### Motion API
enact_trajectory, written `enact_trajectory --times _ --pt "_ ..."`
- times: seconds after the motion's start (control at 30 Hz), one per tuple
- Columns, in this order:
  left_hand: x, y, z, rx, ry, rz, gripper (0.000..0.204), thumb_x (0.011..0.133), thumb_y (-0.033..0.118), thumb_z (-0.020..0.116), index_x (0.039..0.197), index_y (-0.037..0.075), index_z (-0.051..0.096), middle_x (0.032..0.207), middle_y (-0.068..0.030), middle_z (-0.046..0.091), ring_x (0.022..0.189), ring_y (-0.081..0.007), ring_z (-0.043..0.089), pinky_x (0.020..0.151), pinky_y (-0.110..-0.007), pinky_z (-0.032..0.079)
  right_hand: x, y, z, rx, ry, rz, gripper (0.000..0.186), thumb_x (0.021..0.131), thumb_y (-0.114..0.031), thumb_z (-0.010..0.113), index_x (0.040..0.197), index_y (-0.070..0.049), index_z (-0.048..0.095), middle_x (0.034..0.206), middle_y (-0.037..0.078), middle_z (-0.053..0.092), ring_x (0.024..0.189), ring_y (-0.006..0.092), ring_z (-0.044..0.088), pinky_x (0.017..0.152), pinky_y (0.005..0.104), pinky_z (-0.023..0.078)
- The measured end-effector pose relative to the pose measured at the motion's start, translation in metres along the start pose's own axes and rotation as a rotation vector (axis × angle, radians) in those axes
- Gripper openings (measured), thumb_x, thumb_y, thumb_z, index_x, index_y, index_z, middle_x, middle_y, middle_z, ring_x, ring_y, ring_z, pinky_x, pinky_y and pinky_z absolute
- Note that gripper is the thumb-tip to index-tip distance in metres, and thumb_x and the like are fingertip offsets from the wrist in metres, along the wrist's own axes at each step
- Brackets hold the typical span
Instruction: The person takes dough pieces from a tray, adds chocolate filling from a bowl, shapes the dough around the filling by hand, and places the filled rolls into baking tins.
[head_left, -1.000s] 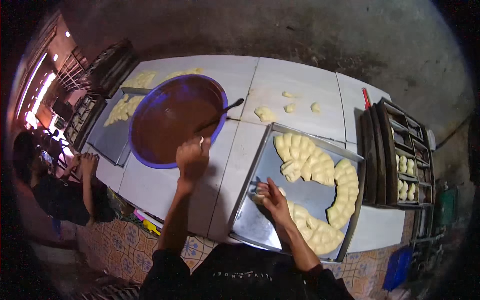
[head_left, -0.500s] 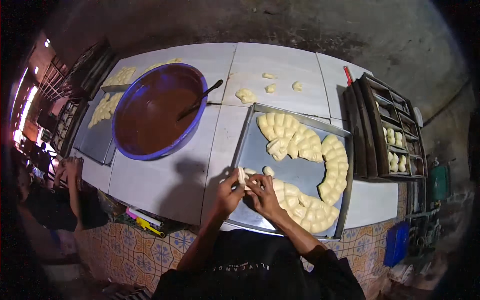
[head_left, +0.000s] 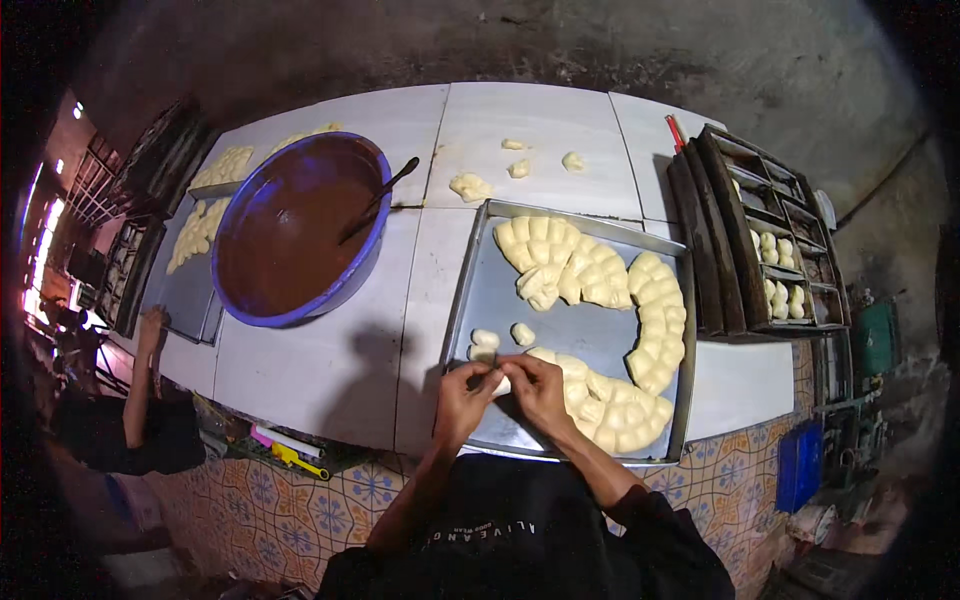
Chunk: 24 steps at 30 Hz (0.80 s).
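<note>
Over the near left part of a metal tray (head_left: pixel 590 345), my left hand (head_left: pixel 462 402) and my right hand (head_left: pixel 537 392) meet with fingertips pinched together. Between them is a small pale piece of dough (head_left: pixel 502 386), partly hidden by the fingers. Just beyond lie two small dough lumps (head_left: pixel 484 341) close together and a single dough ball (head_left: pixel 522 334). Curved rows of joined, scored dough (head_left: pixel 657 322) line the far, right and near sides of the tray. The near row (head_left: pixel 620 412) runs close beside my right hand.
Left of the tray stands a blue basin (head_left: pixel 300 318) of brown filling with a dark-handled utensil (head_left: pixel 402 172). Several dough scraps (head_left: pixel 470 187) lie beyond the tray. A dark wooden rack (head_left: pixel 760 240) holding dough balls stands at right. Another person's arm (head_left: pixel 143 390) reaches in at far left.
My hands have dropped slightly toward me, and the dough between them is now more covered by fingers. Dough lumps behind my left hand have come into view. The whole view has shifted a little.
</note>
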<state>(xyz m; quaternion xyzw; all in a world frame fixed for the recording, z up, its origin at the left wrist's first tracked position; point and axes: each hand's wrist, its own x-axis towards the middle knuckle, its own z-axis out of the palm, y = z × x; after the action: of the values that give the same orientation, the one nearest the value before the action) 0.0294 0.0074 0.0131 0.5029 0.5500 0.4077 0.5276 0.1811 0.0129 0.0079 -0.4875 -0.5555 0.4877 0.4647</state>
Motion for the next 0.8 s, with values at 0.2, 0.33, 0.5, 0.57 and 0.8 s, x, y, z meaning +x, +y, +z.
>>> enact_trajectory --times 0.2,0.33,0.5,0.57,0.8 --pt "0.0 0.006 -0.001 -0.28 -0.228 0.2 0.062 0.078 -0.01 0.062 0.129 0.005 0.031 0.109 -0.0149 0.053 0.103 -0.0185 0.058 0.089 -0.032 0.051 0.006 0.006 -0.024 0.355 -0.463 0.412 0.057 0.091 -0.006 0.056 0.143 -0.005 0.034 0.103 0.005 0.058 0.083 0.0122 0.057 0.07 0.0259 0.047" --pt "0.003 0.01 0.0 -0.38 -0.153 0.283 0.046 0.079 -0.012 0.06 0.121 -0.001 0.044 0.128 -0.0136 0.04 0.114 -0.0225 0.053 0.1 -0.035 0.044 0.027 0.019 -0.028 0.134 -0.22 0.251 0.042 0.088 0.001 0.053 0.131 -0.002 0.052 0.094 0.005 0.064 0.071 0.0125 0.06 0.067 0.0258 0.05" --pt "0.034 -0.015 -0.01 0.284 0.01 0.565 0.037 0.079 -0.002 0.065 0.113 0.001 0.054 0.112 -0.0118 0.057 0.109 -0.0233 0.055 0.095 -0.037 0.044 0.079 0.084 -0.043 -0.083 0.102 0.053 0.031 0.087 0.002 0.051 0.116 0.009 0.058 0.096 0.021 0.068 0.083 0.0282 0.065 0.076 0.0343 0.05" --pt "0.035 -0.003 -0.003 0.261 0.007 0.368 0.035 0.077 -0.002 0.065 0.111 0.003 0.056 0.111 -0.0142 0.058 0.106 -0.0275 0.057 0.093 -0.038 0.045 0.069 0.046 -0.044 0.0 0.174 0.199 0.03 0.086 0.003 0.051 0.114 0.007 0.06 0.093 0.022 0.066 0.073 0.0233 0.063 0.07 0.035 0.049" --pt "0.071 -0.04 0.003 0.893 -0.157 0.6 0.049 0.07 0.0 0.06 0.119 -0.001 0.05 0.113 -0.0201 0.054 0.115 -0.0395 0.046 0.101 -0.046 0.035 0.081 0.079 -0.015 -0.79 0.013 -0.107 0.04 0.073 -0.003 0.064 0.112 -0.004 0.058 0.117 0.019 0.055 0.098 0.0391 0.054 0.082 0.0434 0.046"
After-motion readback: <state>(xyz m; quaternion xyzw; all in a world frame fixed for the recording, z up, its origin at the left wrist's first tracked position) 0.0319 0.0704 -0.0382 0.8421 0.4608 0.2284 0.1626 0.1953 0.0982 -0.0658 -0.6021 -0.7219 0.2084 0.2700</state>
